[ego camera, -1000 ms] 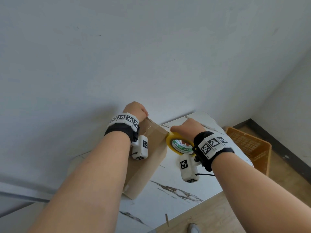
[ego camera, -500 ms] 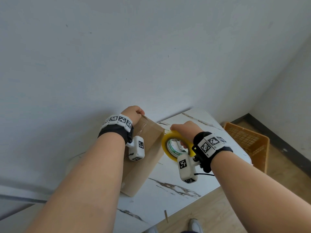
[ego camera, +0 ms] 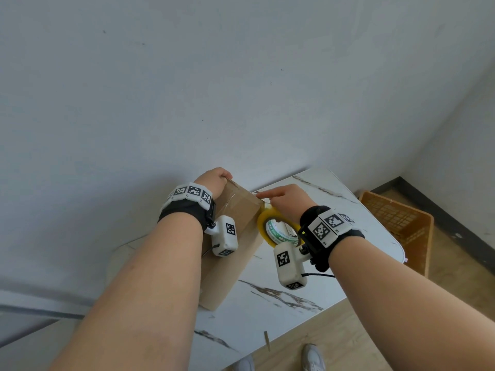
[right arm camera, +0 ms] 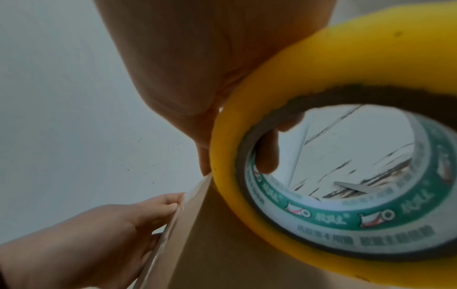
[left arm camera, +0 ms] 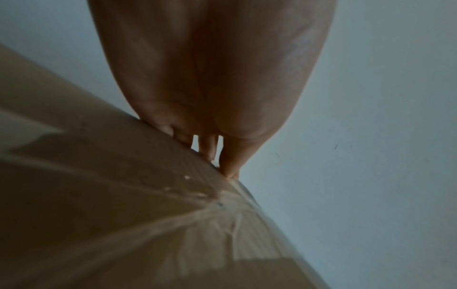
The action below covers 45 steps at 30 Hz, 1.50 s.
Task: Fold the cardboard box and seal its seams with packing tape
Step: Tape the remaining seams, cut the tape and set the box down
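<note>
The brown cardboard box (ego camera: pixel 235 226) stands on the white marbled bench (ego camera: pixel 348 236). The left hand (ego camera: pixel 213 180) grips its far top edge; the right hand (ego camera: pixel 288 200), fingers hooked through the yellow packing-tape roll (ego camera: pixel 278 228), presses tape at the near-right corner.

The tape roll (right arm camera: pixel 346 136) has a green core band with printed characters too blurred to read. The wristbands (ego camera: pixel 325 227) beside it carry only black-and-white square codes.
</note>
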Tool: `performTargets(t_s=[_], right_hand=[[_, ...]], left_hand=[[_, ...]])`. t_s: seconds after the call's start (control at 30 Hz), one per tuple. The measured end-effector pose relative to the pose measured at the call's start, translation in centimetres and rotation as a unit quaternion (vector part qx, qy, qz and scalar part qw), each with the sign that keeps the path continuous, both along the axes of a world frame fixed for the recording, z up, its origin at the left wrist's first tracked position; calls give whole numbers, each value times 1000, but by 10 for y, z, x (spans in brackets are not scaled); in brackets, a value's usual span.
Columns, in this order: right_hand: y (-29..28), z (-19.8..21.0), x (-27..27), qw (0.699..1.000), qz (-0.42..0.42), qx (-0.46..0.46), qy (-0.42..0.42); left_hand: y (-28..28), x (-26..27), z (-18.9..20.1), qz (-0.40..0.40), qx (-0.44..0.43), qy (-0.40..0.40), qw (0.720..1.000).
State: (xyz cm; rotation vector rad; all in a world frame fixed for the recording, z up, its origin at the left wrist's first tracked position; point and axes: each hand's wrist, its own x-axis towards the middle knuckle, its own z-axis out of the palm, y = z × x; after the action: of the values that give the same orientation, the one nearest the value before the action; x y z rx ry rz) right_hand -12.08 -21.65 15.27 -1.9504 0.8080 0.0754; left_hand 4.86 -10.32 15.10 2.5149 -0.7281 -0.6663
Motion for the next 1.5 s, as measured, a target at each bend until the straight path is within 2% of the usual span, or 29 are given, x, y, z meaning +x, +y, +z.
performTargets(t_s=[0.2,0.4,0.77,0.97,1.23,1.5], right_hand=[[1,6,1,999,-29,15,-3],[-1,-5,8,999,-27,-28,-18],[-7,-17,-4,998,-24,14,-50],[-7,-22,-4,997,-40,21,-61],[-6,-24,-2,997,-42,22,-55],[-7,-25,-2,997,-42,32,-61]], left_hand=[[-6,-10,1,-14,63,4,998],[-6,-10,2,-9,60,6,998],[-6,-2,-2,17,86,22,996],[-14,-5,5,54,67,29,996],[-22,4,-13,102,50,25,993],[-19,-4,-8,68,61,13,996]])
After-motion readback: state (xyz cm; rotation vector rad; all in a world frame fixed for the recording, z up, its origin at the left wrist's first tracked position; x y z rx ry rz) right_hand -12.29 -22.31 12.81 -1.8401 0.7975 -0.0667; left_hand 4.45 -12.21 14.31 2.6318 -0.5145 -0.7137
